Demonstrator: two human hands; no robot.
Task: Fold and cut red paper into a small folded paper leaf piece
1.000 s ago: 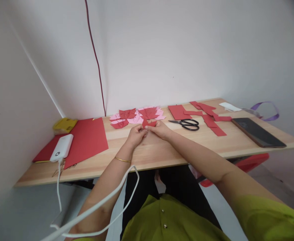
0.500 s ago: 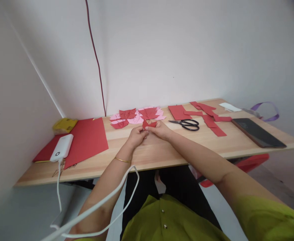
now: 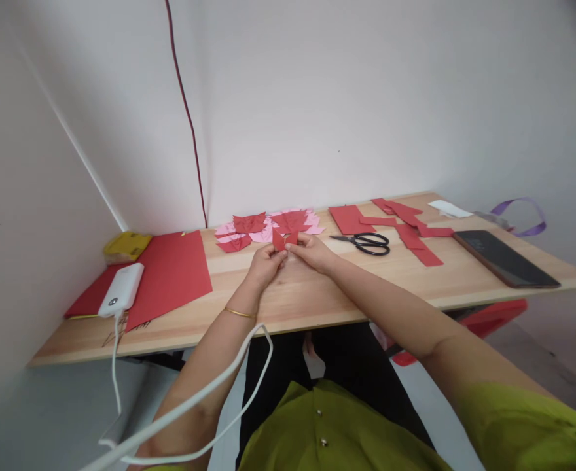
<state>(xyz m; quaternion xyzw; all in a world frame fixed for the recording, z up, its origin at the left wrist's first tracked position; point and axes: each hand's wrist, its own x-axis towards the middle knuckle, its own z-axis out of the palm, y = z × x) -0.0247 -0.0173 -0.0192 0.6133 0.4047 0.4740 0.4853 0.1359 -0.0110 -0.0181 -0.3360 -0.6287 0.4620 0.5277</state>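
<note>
Both of my hands meet over the middle of the wooden table (image 3: 317, 297). My left hand (image 3: 266, 263) and my right hand (image 3: 313, 252) pinch a small folded red paper piece (image 3: 282, 239) between their fingertips, just above the tabletop. Right behind it lies a pile of folded red and pink paper pieces (image 3: 268, 226). Black scissors (image 3: 366, 243) lie to the right of my right hand, a short way off.
A large red paper sheet (image 3: 170, 271) lies at the left with a white power bank (image 3: 121, 288) on it, its white cable trailing down. Red paper strips (image 3: 410, 229) and a dark phone (image 3: 506, 258) sit at the right. A yellow object (image 3: 127, 244) is by the wall.
The red paper piece has been turned and folded narrower between my fingertips, and now stands a little more upright. My hands stayed in the same place.
</note>
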